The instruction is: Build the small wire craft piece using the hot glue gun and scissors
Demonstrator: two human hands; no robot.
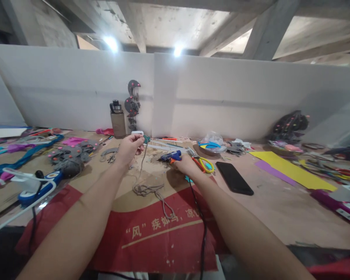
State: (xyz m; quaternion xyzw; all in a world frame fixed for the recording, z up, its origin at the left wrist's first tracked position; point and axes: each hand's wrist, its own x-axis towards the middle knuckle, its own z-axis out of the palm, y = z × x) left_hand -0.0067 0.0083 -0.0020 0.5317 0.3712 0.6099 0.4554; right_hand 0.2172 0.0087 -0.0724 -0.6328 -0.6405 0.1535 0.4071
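Observation:
Pinched in the fingers of my left hand (130, 147) is a small dark green piece (146, 139). A grey cord (144, 157) hangs from it to a loose tangle (148, 189) on the cardboard. My right hand (184, 164) is closed around a blue hot glue gun (175, 156), whose nozzle points left, low over the table. From under that hand a black cable (203, 217) runs down to the front edge. Yellow-handled scissors (206, 165) lie just right of my right hand. A pale ruler (166, 146) lies behind both hands.
A black phone (233, 178) lies at right, near yellow paper (291, 169) and a purple power strip (336, 206). At left are a blue power strip (56, 178) and grey pom-pom-dotted pieces (72, 153). A bottle (118, 122) stands by the white partition (76, 85).

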